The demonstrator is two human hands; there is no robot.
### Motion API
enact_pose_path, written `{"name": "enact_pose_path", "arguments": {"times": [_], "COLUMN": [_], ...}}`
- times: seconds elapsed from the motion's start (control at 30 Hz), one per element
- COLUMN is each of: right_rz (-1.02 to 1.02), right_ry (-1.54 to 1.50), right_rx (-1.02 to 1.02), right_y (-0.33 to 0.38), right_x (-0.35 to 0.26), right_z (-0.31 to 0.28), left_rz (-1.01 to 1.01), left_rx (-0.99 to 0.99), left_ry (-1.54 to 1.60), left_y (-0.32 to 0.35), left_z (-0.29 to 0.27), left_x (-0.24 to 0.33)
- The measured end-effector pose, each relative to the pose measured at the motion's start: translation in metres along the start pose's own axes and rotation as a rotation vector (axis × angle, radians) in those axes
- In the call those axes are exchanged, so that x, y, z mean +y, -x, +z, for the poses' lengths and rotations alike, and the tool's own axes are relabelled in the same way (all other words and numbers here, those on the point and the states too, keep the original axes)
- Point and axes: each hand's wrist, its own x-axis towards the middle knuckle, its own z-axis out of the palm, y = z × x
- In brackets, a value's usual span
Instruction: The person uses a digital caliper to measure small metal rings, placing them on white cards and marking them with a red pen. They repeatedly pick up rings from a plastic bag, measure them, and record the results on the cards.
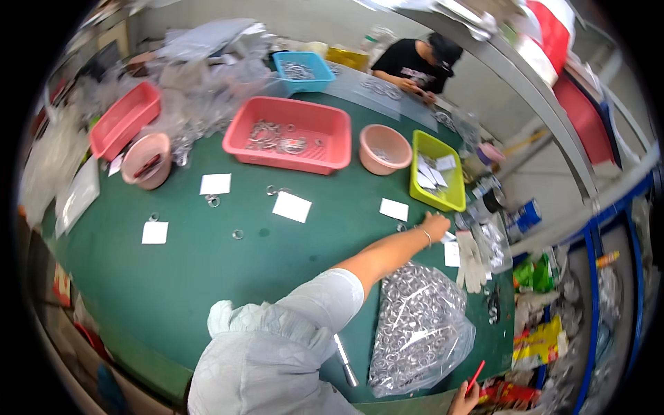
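My left arm, in a pale grey sleeve, stretches across the green table. My left hand (434,227), with a bracelet at its wrist, has its fingers bent onto a small white card (449,236). Low at the right, partly cut off by the frame, my right hand (463,400) grips a slim red pen (476,377). Between the hands lies a large clear plastic bag (418,325) full of small metal rings. Next to my left hand are another white card (452,254) and a pair of pale work gloves (472,263).
White cards (292,207) with metal rings (213,200) are spread over the table (207,277). Behind them stand a pink tray (287,162), a pink bowl (384,162), a lime basket (443,202) and a blue basket (304,84). A person (418,66) works at the far side.
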Motion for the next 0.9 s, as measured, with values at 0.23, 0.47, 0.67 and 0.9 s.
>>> {"name": "enact_pose_path", "arguments": {"times": [0.23,0.47,0.67,0.9], "right_rz": [-0.438,-0.503,-0.208,-0.233], "right_ry": [-0.032,-1.249,-0.884,-0.794], "right_rx": [0.717,-0.152,-0.866,-0.882], "right_y": [0.063,0.111,0.177,0.231], "right_x": [-0.112,-0.14,-0.18,-0.21], "right_z": [-0.001,0.038,0.168,0.21], "left_rz": [-0.204,-0.508,-0.694,-0.766], "left_rx": [0.111,-0.094,0.083,0.215], "left_ry": [1.064,1.069,0.733,0.453], "left_y": [0.124,0.4,0.545,0.58], "left_z": [-0.109,-0.22,-0.23,-0.234], "left_x": [0.026,0.02,0.021,0.019]}}
